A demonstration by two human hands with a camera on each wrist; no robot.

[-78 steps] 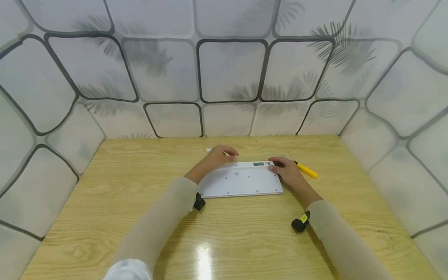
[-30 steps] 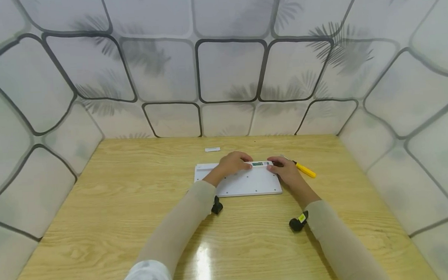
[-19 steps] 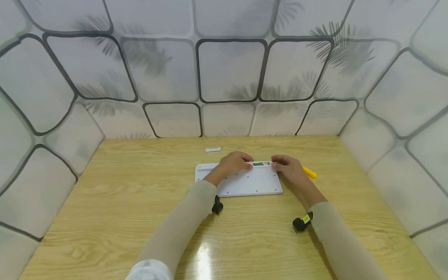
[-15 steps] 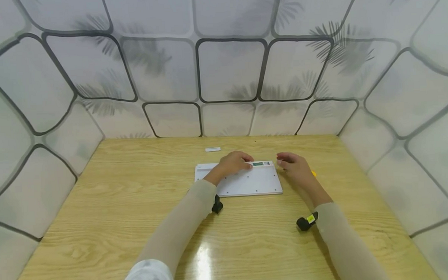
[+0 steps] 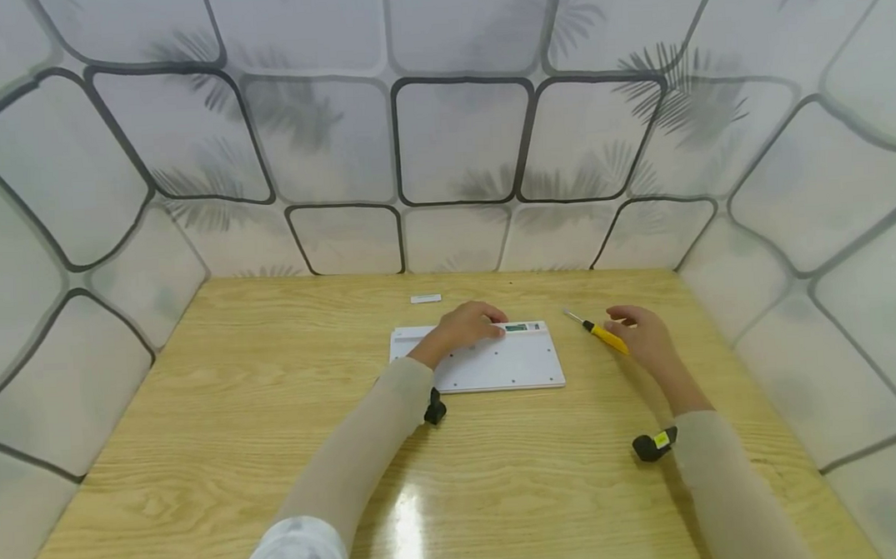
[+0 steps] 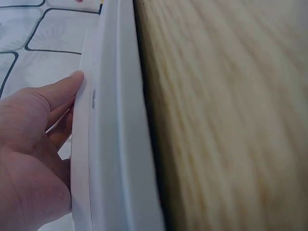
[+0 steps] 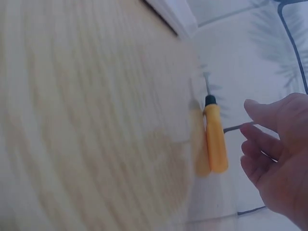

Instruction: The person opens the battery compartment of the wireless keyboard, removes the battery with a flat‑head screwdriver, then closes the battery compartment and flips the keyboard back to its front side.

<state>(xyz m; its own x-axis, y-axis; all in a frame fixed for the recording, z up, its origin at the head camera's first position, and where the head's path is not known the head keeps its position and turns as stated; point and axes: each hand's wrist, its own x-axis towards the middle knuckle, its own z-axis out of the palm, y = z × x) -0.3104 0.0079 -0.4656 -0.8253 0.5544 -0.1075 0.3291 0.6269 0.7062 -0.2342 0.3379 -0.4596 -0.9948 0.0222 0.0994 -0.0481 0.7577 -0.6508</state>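
A white keyboard [image 5: 512, 364] lies underside up, with small screws across it. A narrow slot [image 5: 516, 327] with green inside shows on its raised far edge. My left hand [image 5: 465, 325] grips that far edge, thumb on the near side and fingers over the back; the left wrist view shows the thumb [image 6: 62, 91] against the white edge, the other fingertips partly hidden. Over the handle end of a yellow screwdriver [image 5: 604, 336] hovers my right hand [image 5: 641, 333], its fingers loosely bent and holding nothing. In the right wrist view a gap separates the fingers from the screwdriver [image 7: 215, 139].
A small white strip [image 5: 425, 298] lies on the wooden table [image 5: 275, 454] behind the keyboard. Patterned walls [image 5: 465, 145] rise at the back and both sides of the table.
My right hand has let go of the keyboard's right end and moved right to the screwdriver. Earlier, my left hand slid right along the far edge; it has since stayed there.
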